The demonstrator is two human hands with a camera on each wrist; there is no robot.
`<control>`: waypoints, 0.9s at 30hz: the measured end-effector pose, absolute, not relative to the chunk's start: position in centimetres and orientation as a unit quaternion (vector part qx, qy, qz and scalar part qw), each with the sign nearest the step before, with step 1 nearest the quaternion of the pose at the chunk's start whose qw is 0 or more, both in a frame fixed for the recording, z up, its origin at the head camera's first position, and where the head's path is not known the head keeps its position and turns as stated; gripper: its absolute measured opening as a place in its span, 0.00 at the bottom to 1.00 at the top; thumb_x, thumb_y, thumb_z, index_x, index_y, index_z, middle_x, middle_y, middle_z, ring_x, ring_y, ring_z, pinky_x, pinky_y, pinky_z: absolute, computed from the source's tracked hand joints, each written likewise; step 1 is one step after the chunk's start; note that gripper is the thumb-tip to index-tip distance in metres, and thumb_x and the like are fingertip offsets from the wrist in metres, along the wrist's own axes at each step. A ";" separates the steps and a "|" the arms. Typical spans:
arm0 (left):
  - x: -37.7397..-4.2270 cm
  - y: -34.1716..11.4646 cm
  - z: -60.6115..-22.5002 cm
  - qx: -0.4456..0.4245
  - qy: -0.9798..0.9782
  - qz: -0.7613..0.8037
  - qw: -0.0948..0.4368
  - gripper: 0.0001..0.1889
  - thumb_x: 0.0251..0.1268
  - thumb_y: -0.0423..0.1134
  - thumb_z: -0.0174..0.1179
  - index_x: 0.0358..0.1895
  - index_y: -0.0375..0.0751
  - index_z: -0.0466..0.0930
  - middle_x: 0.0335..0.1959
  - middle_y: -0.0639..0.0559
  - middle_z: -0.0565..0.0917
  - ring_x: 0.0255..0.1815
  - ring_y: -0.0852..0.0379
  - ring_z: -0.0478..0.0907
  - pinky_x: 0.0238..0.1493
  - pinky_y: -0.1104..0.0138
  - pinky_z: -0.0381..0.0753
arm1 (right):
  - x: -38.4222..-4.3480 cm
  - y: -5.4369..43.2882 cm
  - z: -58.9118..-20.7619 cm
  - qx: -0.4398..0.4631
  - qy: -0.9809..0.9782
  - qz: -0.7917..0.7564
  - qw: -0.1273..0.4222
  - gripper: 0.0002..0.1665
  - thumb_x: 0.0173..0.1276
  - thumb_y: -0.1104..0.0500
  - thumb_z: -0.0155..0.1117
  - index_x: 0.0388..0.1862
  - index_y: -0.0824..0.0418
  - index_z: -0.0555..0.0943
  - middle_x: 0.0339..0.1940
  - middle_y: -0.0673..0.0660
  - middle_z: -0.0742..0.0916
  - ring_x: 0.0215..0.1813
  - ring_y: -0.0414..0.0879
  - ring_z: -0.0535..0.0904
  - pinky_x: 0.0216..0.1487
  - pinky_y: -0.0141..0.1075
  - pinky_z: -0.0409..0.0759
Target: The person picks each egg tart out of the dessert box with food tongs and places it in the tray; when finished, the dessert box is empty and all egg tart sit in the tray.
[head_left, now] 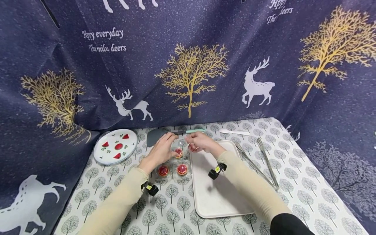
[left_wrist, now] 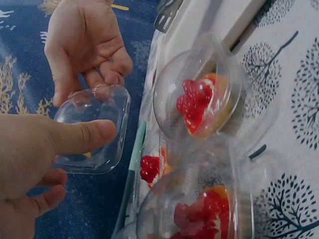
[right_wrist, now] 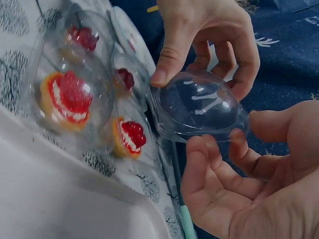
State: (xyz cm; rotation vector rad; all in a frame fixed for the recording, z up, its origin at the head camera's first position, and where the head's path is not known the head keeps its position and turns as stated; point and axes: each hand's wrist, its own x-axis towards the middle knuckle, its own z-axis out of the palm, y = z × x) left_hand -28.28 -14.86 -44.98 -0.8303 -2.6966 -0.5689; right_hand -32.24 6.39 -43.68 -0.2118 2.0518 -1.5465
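Observation:
My left hand (head_left: 161, 148) pinches a clear plastic dome lid (right_wrist: 199, 107), its thumb lying over one side in the left wrist view. At the opposite edge, the fingers and thumb of my right hand (right_wrist: 244, 184) grip the same lid. Nothing shows inside the lid. Below the hands are several small tarts with red topping, such as the near right tart (head_left: 182, 169) and the near left tart (head_left: 163, 170), in clear domed boxes. Another tart (head_left: 178, 152) lies right under the hands; whether it is covered I cannot tell.
A white tray (head_left: 217, 199) lies under my right forearm. Metal tongs (head_left: 267, 163) are at its right. Behind the hands are a grey spatula (head_left: 154, 137) with a mint handle and a white spoon (head_left: 235, 132). A watermelon-patterned plate (head_left: 111, 156) stands at the left, near the curtain.

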 end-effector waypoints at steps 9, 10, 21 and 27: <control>-27.0 -14.8 -44.3 -0.322 -0.909 -0.170 0.205 0.35 0.40 0.35 0.79 0.57 0.39 0.74 0.54 0.49 0.77 0.54 0.49 0.75 0.59 0.56 0.77 | -31.5 6.7 -43.3 -0.054 0.722 -0.610 0.322 0.31 0.70 0.37 0.56 0.36 0.66 0.77 0.21 0.54 0.82 0.28 0.45 0.82 0.52 0.52 0.84; -26.9 -14.8 -44.1 -0.327 -0.905 -0.169 0.214 0.35 0.40 0.35 0.79 0.57 0.39 0.74 0.54 0.49 0.77 0.54 0.49 0.75 0.59 0.56 0.78 | -31.4 6.8 -43.3 -0.054 0.717 -0.613 0.327 0.33 0.69 0.36 0.56 0.39 0.68 0.78 0.24 0.56 0.84 0.30 0.46 0.83 0.54 0.53 0.83; -25.8 -14.9 -44.0 -0.358 -0.878 -0.166 0.271 0.34 0.38 0.35 0.80 0.55 0.37 0.75 0.53 0.45 0.78 0.54 0.47 0.75 0.59 0.55 0.78 | -30.5 7.4 -43.6 -0.062 0.664 -0.641 0.379 0.42 0.65 0.35 0.62 0.51 0.76 0.77 0.40 0.69 0.87 0.38 0.53 0.86 0.55 0.48 0.83; -25.5 -14.8 -44.4 -0.359 -0.877 -0.175 0.268 0.32 0.38 0.37 0.80 0.52 0.38 0.76 0.52 0.47 0.76 0.53 0.50 0.74 0.54 0.59 0.81 | -30.5 7.7 -44.3 -0.076 0.644 -0.649 0.398 0.47 0.58 0.34 0.68 0.51 0.78 0.76 0.40 0.68 0.87 0.39 0.52 0.87 0.59 0.51 0.80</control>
